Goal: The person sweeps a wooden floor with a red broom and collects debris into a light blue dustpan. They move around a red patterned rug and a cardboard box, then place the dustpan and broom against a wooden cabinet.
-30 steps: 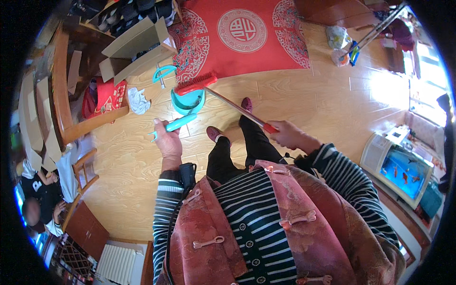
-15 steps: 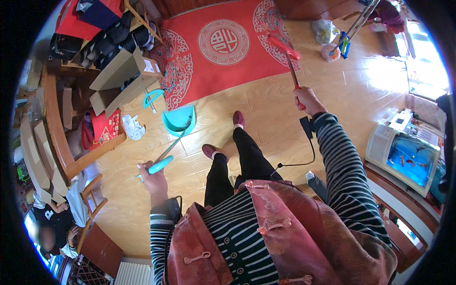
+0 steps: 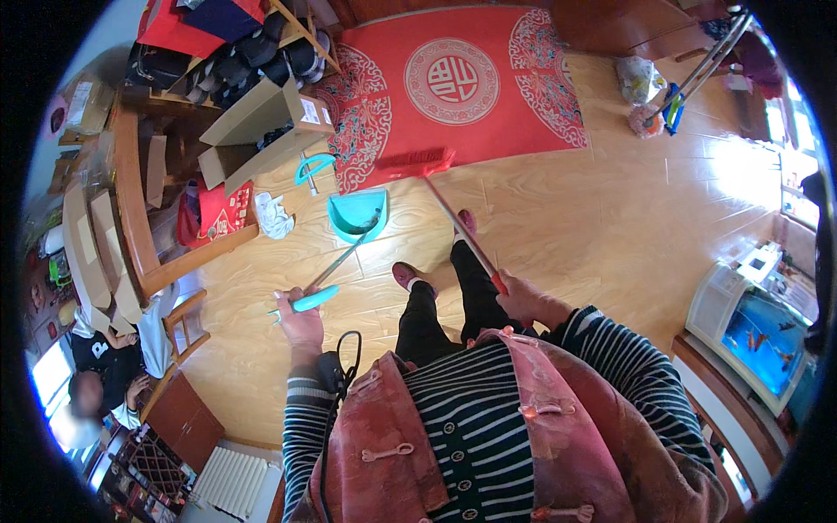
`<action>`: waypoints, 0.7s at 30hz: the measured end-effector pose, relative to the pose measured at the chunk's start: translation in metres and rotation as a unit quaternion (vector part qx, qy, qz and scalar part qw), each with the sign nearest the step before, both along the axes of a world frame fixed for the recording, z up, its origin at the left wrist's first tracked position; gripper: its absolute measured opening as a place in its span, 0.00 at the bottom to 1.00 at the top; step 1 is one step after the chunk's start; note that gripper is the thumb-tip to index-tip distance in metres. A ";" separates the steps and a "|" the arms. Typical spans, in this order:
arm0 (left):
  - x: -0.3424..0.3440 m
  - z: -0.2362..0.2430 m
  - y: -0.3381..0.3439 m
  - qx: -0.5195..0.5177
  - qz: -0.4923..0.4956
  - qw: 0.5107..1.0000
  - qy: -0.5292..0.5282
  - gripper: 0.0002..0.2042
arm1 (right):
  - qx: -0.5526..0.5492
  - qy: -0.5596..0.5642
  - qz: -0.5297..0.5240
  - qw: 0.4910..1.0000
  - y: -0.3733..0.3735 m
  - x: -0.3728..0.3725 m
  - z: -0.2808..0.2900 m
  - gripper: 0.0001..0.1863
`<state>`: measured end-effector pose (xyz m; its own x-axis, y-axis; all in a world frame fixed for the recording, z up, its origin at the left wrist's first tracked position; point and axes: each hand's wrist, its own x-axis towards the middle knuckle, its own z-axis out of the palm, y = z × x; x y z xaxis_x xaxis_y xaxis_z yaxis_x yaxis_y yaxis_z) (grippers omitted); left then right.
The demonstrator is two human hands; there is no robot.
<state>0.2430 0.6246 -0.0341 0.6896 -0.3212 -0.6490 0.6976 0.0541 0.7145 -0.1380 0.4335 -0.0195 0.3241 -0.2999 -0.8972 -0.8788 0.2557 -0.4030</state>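
In the head view my left hand (image 3: pixel 298 318) grips a long-handled turquoise dustpan by its handle (image 3: pixel 314 298); the pan (image 3: pixel 353 209) rests on the wooden floor with dark debris in it. My right hand (image 3: pixel 519 296) is closed on the red grip of a metal broom pole (image 3: pixel 462 227). The red broom head (image 3: pixel 414 161) is at the near edge of a red patterned mat (image 3: pixel 449 122), just beyond and right of the pan. My shoes and legs stand beside them.
Left: an open carton (image 3: pixel 240 144), turquoise tool (image 3: pixel 311 170), white cloth (image 3: pixel 275 218), wooden furniture, chair (image 3: pixel 183 322) and seated person (image 3: pixel 100 349). Back: shoe rack (image 3: pixel 253 65). Right: bags (image 3: pixel 638 80), mop poles (image 3: pixel 711 65) and fish tank (image 3: pixel 751 336). Bare floor (image 3: pixel 628 235) spans the middle.
The broom head swung from near the pan up to the right over the mat, then came back left and down to the mat's near edge. My right hand moved down with it.
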 end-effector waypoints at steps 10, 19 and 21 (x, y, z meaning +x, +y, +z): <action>0.000 0.002 0.000 -0.033 -0.023 0.999 0.003 0.15 | -0.097 -0.060 -0.111 0.987 -0.130 -0.036 0.069 0.08; -0.001 0.000 -0.007 -0.032 -0.028 0.999 -0.029 0.16 | -0.123 -0.083 -0.244 0.958 -0.334 0.102 -0.079 0.06; -0.002 -0.001 -0.006 -0.002 -0.018 0.999 -0.028 0.16 | -0.173 -0.048 -0.278 0.944 -0.349 0.149 -0.118 0.08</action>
<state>0.2411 0.6183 -0.0354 0.7131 -0.3493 -0.6078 0.6576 0.0329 0.7526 0.0110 0.0841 -0.1373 0.1054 -0.7177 -0.6884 -0.6030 0.5043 -0.6181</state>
